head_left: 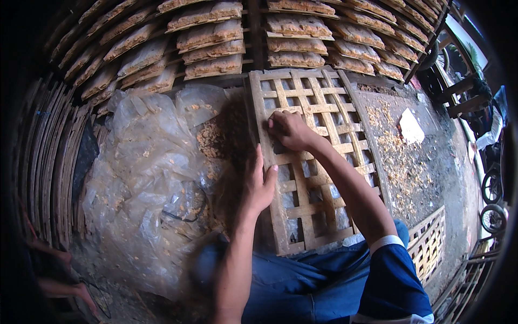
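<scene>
A woven bamboo lattice tray (315, 209) with a wooden frame lies tilted before me, its near end over my lap. My left hand (260, 186) holds the tray's left rail, thumb on top and fingers along the outer side. My right hand (291, 131) is closed over the lattice by the upper left rail, its fingers curled down. What its fingertips hold, if anything, is hidden. Through the lattice gaps, pale plastic and dark patches show.
Racks of crusty tan slabs (210, 36) on boards rise at the back. Crumpled clear plastic sheeting (145, 178) covers the left, with crumbs around it. Wooden slats (51, 162) stand far left, near another person's feet (83, 294). A second lattice tray (429, 243) lies right.
</scene>
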Demonstrator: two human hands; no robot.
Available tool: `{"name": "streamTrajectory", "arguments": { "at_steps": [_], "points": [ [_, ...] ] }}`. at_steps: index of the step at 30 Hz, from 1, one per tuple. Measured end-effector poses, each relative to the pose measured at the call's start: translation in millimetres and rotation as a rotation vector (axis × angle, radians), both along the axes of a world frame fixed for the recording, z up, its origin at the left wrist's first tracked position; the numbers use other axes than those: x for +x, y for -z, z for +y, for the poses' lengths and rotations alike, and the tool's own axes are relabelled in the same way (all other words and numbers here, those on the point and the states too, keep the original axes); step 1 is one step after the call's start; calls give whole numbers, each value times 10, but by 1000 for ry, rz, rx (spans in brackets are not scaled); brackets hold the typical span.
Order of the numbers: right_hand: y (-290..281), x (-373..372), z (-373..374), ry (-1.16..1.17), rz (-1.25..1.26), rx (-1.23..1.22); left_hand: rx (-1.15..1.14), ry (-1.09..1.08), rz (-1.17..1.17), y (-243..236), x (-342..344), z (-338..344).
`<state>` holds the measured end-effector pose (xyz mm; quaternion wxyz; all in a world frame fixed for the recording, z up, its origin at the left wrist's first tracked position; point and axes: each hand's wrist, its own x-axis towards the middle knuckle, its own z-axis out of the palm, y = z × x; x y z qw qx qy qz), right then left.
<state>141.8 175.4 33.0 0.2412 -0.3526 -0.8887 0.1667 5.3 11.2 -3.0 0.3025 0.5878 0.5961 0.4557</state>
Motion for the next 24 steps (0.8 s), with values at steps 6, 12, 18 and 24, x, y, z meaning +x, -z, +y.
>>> {"name": "streamTrajectory", "arguments": {
  "at_steps": [6, 12, 18, 24],
  "points": [
    [-118, 644, 207, 116, 826, -377, 33, 24, -52, 75, -9, 2],
    [-383, 2810, -44, 568, 857, -228, 12, 25, -90, 29, -14, -14],
    [483, 4176, -706, 1130, 579, -230, -11, 9, -60, 26, -14, 17],
    [744, 4373, -888, 1368, 289, -151, -135, 25, -111, -84, -20, -18]
  ]
}}
